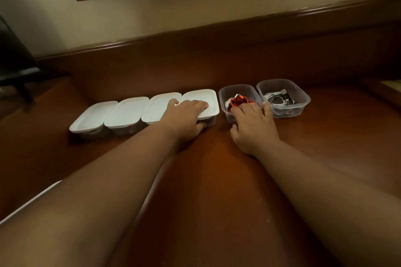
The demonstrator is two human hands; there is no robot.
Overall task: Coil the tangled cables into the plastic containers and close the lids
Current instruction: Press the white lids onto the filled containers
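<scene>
Both forearms are reaching out from the bottom of the view across the brown wooden tabletop [206,180] toward the row of containers. With my left hand [184,115] I am pressing flat fingers down on the white lid of the fourth container [208,98], thumb hooking the near edge, so the palm is spread, not curled round anything. Three more lidded containers [125,112] are sitting touching one another to its left, looking closed already.

My right hand [252,124] is gripping the near rim of the open clear container [238,90]; its fingers [243,109] are curling over the wall and touching the orange cable [239,100] coiled inside, with something white beneath it. Just beside it, the far-right clear container [283,84] is holding a coil of white cable [275,98] with a dark plug, also lidless.

I am judging that this lid still needs seating, so I should be walking the pressure round each corner rather than leaning on the middle, and holding the neighbouring tub steady so nothing slides. No spare lids are showing for the two open tubs. Before lidding the orange one, I should be tucking any loop below the rim, or the lid will be pinching it.
</scene>
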